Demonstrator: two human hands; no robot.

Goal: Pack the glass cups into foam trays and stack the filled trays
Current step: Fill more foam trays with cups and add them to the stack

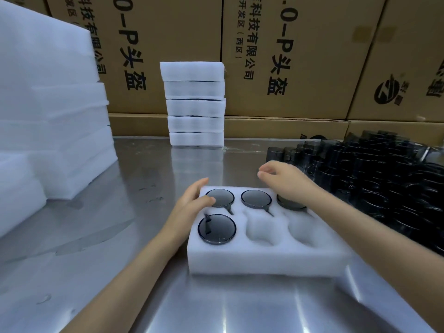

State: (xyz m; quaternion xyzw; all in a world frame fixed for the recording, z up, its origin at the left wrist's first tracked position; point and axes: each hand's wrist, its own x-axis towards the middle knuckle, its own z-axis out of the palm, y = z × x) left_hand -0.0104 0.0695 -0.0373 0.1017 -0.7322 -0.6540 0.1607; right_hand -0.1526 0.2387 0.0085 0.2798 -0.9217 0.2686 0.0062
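Note:
A white foam tray (264, 260) with six pockets lies on the steel table in front of me. Dark glass cups fill the three far pockets (256, 199) and the near left pocket (217, 229); the near middle and near right pockets hold nothing. My left hand (192, 203) rests on the tray's far left corner, thumb touching the far left cup (223, 197). My right hand (286, 176) hovers above the far right cup (288, 204), fingers loosely curled and holding nothing. A mass of loose dark glass cups (374, 174) lies at the right.
A stack of several filled foam trays (195, 104) stands at the table's back. A tall pile of foam sheets (48, 111) fills the left side. Cardboard boxes (300, 56) wall off the rear. The bare steel table (120, 272) stretches to the front left.

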